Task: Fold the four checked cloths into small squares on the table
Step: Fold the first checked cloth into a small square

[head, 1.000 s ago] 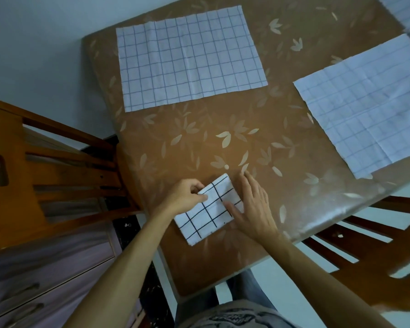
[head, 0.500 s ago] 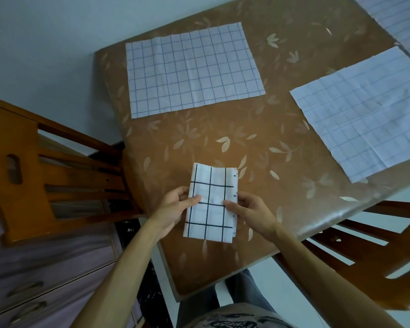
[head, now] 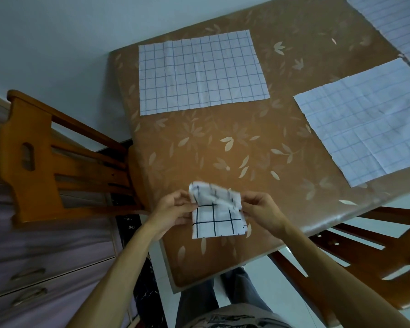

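A small black-checked white cloth [head: 217, 221] lies near the table's front edge, its far half lifted and curling toward me. My left hand [head: 174, 210] pinches its left upper edge and my right hand [head: 262, 213] pinches its right upper edge. A blue-checked cloth [head: 200, 72] lies flat at the far left of the table. Another blue-checked cloth [head: 367, 121] lies flat on the right, and a third [head: 398, 22] is partly cut off at the far right corner.
The table [head: 223, 143] has a brown cover with a leaf pattern. A wooden chair [head: 55, 157] stands at its left side, another wooden chair [head: 365, 261] at the lower right. A chest of drawers [head: 33, 268] is at the lower left.
The small cloth was turned from slanted to lengthwise, and now both hands have lifted its far end and are bringing it over toward me. The view shifted slightly.
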A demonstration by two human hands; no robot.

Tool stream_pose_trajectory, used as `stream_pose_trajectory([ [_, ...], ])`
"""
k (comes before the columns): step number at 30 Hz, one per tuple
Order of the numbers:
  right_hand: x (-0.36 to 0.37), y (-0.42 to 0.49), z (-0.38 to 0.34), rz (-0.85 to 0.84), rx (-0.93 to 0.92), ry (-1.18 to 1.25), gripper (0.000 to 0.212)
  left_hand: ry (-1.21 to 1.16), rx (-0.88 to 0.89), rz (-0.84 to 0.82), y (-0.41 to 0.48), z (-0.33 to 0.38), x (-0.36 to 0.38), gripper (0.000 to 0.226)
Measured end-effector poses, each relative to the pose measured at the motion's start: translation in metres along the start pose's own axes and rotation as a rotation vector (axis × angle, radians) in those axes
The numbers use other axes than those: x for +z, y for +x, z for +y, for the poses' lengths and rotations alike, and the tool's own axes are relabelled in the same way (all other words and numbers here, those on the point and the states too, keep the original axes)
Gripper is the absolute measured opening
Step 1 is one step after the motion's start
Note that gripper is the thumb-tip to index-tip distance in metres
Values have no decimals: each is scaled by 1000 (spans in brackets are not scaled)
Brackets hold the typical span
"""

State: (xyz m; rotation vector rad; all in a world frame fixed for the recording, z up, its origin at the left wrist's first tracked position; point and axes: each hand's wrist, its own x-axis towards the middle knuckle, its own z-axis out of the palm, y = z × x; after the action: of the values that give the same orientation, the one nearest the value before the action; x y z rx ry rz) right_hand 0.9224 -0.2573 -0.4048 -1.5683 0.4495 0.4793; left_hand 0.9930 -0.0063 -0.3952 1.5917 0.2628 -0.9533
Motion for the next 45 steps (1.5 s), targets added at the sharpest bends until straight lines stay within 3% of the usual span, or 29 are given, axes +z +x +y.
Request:
stream_pose_trajectory([
  [3,0,-4,-3,-23,23,58,30,-82,21,7,-5,-2,3,8],
  [9,-6,-6,-1,-74,34,46,32,-70,49,69,-11,-6,14,33],
  [14,-5,-3,-1,-15,87,140,33,23,93,107,-8,-12,21,10],
  [16,-4,-4,0,-22,107,151,28,68,142,141,-6,-16,22,14],
  [20,-1,1,6,-82,109,-42,32,147,264,259,-4,-23,24,16],
  [23,9,9,17,-6,69,-211,34,287,359,359,-3,-37,24,15],
  [28,38,22,31,84,-19,-533,38,899,512,562,0,-79,28,35],
  [32,51,24,37,160,-88,-582,34,1300,649,463,11,-105,36,48],
  [35,57,22,46,227,-192,-823,32,1462,578,365,18,-120,41,56],
  [39,65,27,55,387,-527,-1134,59,1483,522,374,15,-125,44,64],
  [42,75,38,70,161,-709,-1275,73,1489,502,340,16,-127,44,64],
  [45,81,44,88,40,-653,-1324,68,1461,480,327,16,-126,42,62],
])
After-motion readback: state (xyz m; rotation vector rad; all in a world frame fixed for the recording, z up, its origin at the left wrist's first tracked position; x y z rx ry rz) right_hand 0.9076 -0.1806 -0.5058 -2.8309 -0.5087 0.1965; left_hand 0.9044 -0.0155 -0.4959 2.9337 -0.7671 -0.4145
